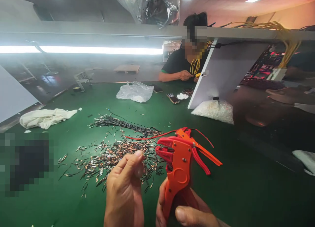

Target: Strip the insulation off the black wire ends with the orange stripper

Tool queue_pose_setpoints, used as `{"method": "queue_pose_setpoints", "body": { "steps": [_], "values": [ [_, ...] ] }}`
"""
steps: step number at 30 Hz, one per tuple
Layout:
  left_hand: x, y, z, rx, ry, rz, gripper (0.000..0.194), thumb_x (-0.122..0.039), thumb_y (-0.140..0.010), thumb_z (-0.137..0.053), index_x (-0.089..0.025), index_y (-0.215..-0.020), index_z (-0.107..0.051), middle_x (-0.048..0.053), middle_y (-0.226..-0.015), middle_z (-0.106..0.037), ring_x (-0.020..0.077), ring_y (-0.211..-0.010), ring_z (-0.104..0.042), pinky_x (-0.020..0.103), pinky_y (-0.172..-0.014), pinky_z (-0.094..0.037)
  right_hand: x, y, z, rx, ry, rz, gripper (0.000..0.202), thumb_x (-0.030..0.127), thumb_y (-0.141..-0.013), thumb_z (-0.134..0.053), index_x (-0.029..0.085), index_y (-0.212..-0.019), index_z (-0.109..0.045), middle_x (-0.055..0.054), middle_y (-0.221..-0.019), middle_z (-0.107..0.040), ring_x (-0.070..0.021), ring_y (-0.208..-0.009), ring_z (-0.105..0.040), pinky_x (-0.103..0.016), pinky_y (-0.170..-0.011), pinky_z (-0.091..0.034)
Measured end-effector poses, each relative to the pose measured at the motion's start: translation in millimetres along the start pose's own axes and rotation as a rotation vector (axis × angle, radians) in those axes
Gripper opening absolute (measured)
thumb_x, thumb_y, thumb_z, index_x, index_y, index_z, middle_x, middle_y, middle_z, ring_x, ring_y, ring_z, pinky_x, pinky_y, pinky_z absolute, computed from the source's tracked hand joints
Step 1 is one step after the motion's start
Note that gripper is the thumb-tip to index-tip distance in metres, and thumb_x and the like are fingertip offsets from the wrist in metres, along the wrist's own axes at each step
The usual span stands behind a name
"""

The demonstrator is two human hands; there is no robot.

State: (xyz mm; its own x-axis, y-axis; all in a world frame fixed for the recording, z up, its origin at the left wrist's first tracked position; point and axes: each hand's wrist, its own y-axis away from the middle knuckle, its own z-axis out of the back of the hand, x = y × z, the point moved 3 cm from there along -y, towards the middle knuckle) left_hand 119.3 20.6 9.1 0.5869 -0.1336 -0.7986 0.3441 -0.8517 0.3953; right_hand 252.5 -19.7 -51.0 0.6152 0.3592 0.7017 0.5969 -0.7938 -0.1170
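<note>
My right hand (187, 210) is wrapped round the handles of an orange and red wire stripper (180, 164), whose red jaws point left. My left hand (126, 184) is closed, thumb against the fingers, just left of those jaws; what it pinches, if anything, is too small to make out. Beyond it spreads a pile of short black and copper wire bits (105, 161). A bundle of black wires (123, 123) lies behind the pile. Another orange and red stripper (203, 150) rests on the table behind the held one, near a thin red wire (145, 138).
On the green table (246, 187) are a white cloth (46, 118), a clear plastic bag (135, 92), a phone (173, 98) and a filled white bag (214, 110) beside an upright panel (221, 69). Across the table, a person (172, 64) holds yellow wires.
</note>
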Motion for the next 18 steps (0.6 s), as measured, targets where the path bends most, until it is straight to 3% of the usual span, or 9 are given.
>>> {"method": "queue_pose_setpoints", "body": {
  "steps": [5, 9, 18],
  "values": [
    [-9, 6, -5.5, -0.075, 0.109, 0.117, 0.022, -0.022, -0.048, -0.082, -0.016, -0.057, -0.063, -0.003, -0.06, -0.052, 0.0092, -0.057, -0.046, 0.017, -0.049, -0.045, -8, 0, 4, 0.031, 0.109, -0.001, 0.03, 0.039, -0.087, -0.067, 0.013, -0.098, -0.059, -0.006, -0.08, -0.061, -0.0167, -0.073, -0.059, -0.032, -0.07, -0.047],
    [-10, 7, -5.5, -0.025, 0.13, 0.11, 0.025, -0.021, -0.05, -0.083, -0.016, -0.054, -0.059, -0.004, -0.057, -0.048, 0.0081, -0.054, -0.043, 0.016, -0.047, -0.043, -16, 2, 7, 0.042, 0.099, -0.06, 0.034, 0.042, -0.087, -0.069, 0.014, -0.1, -0.057, -0.003, -0.078, -0.057, -0.012, -0.067, -0.052, -0.026, -0.065, -0.039],
    [-4, 5, -5.6, 0.056, 0.086, 0.116, 0.027, -0.024, -0.046, -0.087, -0.015, -0.059, -0.065, -0.001, -0.062, -0.06, 0.0107, -0.06, -0.055, 0.018, -0.056, -0.051, -26, 6, 15, 0.022, 0.116, -0.088, 0.039, 0.046, -0.085, -0.071, 0.015, -0.102, -0.056, -0.004, -0.08, -0.058, -0.0116, -0.068, -0.051, -0.024, -0.062, -0.036]
  ]
}}
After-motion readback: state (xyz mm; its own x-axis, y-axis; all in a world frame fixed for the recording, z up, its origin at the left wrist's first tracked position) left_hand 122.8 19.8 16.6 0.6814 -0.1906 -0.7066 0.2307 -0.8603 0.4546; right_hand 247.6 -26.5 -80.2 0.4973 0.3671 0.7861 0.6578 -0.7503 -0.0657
